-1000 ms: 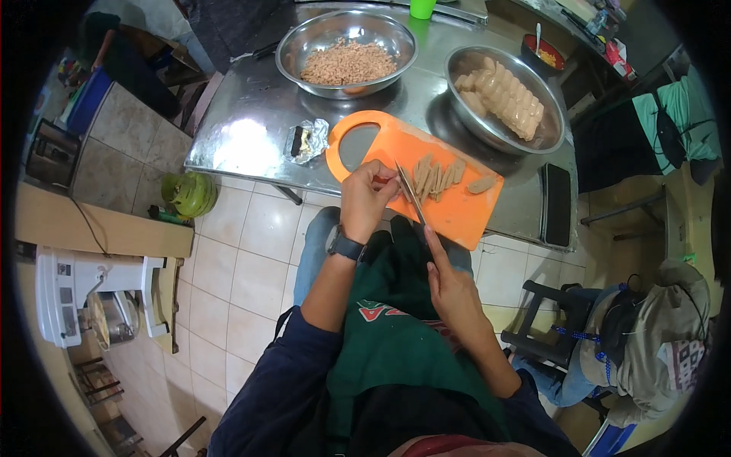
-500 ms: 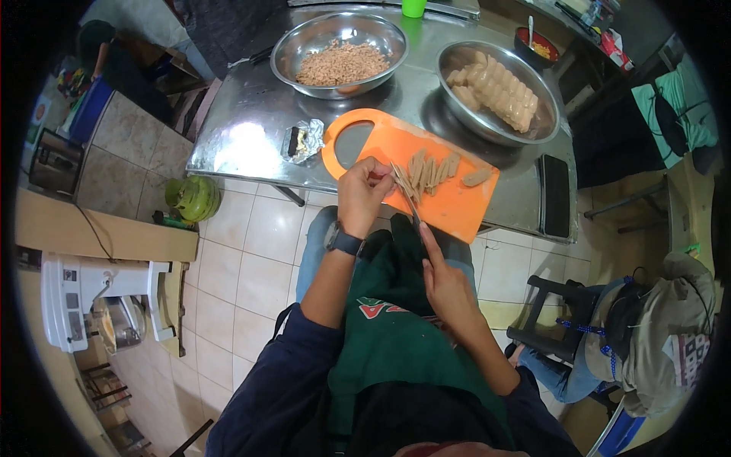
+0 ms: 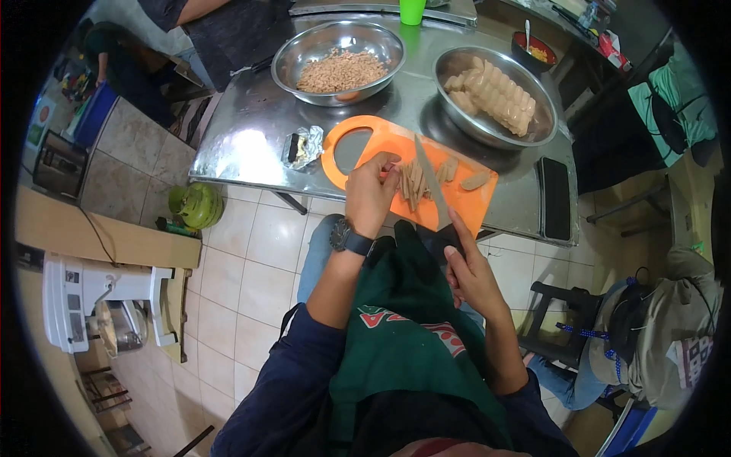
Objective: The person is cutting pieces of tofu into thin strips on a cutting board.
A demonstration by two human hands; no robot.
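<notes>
An orange cutting board [image 3: 356, 123] with a looped handle lies on the steel table, tilted toward me. Beige food strips [image 3: 412, 187] are gathered at its middle, and a single beige slice [image 3: 477, 180] lies apart near its right end. My right hand [image 3: 474, 276] grips a knife [image 3: 431, 180], index finger stretched along it; its blade points up and away over the board, among the strips. My left hand [image 3: 371, 193] is closed, thumb and fingers pinched together at the left side of the strips. What lies between those fingertips, if anything, is hidden.
On the steel table [image 3: 244, 156] stand a bowl of brown crumbly food [image 3: 283, 85] and a bowl of beige ridged blocks [image 3: 449, 114]. An opened foil packet [image 3: 307, 146] lies left of the board, a black phone [image 3: 554, 199] right. Another person's arm [image 3: 199, 9] shows at the far left.
The knife has shifted right and turned more upright, its tip now farther away over the board. My right hand moved right. My left hand stays pinched beside the strips, slightly farther right.
</notes>
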